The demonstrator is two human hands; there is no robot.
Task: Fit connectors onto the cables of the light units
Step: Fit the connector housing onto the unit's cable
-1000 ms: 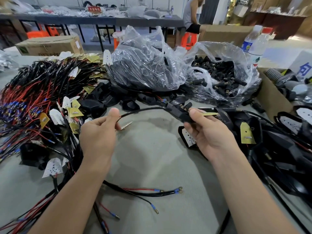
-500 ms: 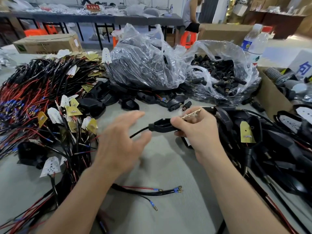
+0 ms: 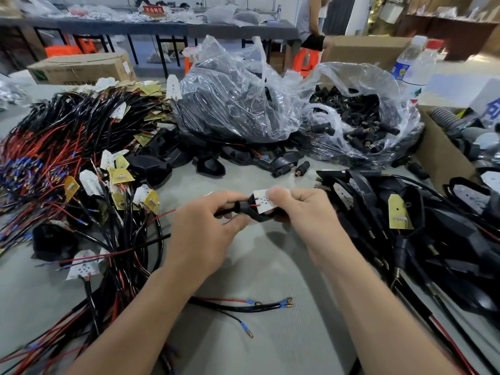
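Loose cable: a black sheathed cable [image 3: 238, 307], its red and black wires tipped with blue sleeves and brass terminals, lies on the grey table [image 3: 284, 272] between the two forearms. Neither hand touches it.
Left hand: the left hand [image 3: 205, 231] is curled, with thumb and forefinger pinching the black neck of the light unit where its lead comes out.
Task's thing: the black plastic light unit [image 3: 260, 211], carrying a white LED board, is held just above the table centre between both hands.
Right hand: the right hand [image 3: 303, 212] grasps the light unit's other end, thumb pressed on the white board and fingers wrapped beneath.
Left heap: a tangled pile of red and black cables [image 3: 62, 158] with white and yellow boards lies well left of the hands.
Right heap: a stack of black assembled units [image 3: 446, 239] lies just beside the right wrist.
Middle ground: loose black housings [image 3: 208, 165] lie beyond the hands.
Bags: a clear plastic bag of black housings [image 3: 232, 104] touches a clear plastic bag of small black connectors [image 3: 359, 117].
Far: a brown cardboard box [image 3: 81, 69] sits at the back left, and two clear plastic bottles [image 3: 414, 66] stand at the back right.
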